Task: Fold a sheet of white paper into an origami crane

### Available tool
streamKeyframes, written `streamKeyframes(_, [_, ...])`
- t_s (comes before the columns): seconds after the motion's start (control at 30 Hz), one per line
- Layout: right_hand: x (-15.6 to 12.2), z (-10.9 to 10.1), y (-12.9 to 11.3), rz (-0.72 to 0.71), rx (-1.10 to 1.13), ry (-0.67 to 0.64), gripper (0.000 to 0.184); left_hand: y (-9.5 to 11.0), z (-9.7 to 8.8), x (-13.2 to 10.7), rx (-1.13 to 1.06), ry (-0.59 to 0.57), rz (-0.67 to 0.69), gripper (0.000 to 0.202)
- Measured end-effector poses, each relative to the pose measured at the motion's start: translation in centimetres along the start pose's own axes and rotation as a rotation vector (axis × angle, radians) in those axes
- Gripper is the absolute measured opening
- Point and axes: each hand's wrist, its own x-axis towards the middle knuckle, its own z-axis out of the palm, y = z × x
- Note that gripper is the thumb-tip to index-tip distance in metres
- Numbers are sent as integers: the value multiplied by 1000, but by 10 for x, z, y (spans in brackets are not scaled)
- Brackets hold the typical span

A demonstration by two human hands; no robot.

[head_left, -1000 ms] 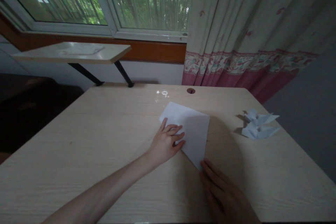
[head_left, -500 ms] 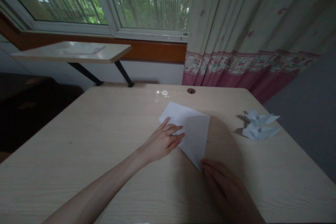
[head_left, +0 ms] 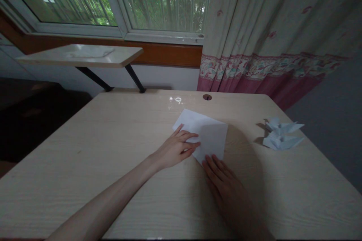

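Observation:
A white sheet of paper (head_left: 210,133) lies flat on the wooden table, turned at an angle, with straight edges. My left hand (head_left: 181,147) rests on its left side, fingers spread over the surface. Across the paper's lower corner lies my right hand (head_left: 222,179), its fingers stretched out flat and close together, covering that corner. Neither hand grips the sheet; both press on it from above.
Two folded paper figures (head_left: 283,135) stand at the table's right side. A round cable hole (head_left: 207,97) is near the back edge. On black legs, a raised shelf (head_left: 85,58) stands at the back left. A curtain (head_left: 246,64) hangs behind.
My right hand has moved up and left from the paper's lower tip onto its lower part, fingers now flat. My left hand stays in place on the sheet.

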Motion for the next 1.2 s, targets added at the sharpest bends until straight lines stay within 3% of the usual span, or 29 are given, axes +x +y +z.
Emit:
streamKeyframes(0.37, [0, 1, 0, 61, 123, 18, 46, -3, -2, 3, 24, 2, 28, 27])
streamKeyframes(0.63, [-1, 0, 2, 60, 123, -21, 47, 0, 1, 0, 156, -4, 70, 32])
streamKeyframes(1.2, [-3, -24, 25, 169, 516, -135, 48, 23, 15, -2, 291, 68, -6, 48])
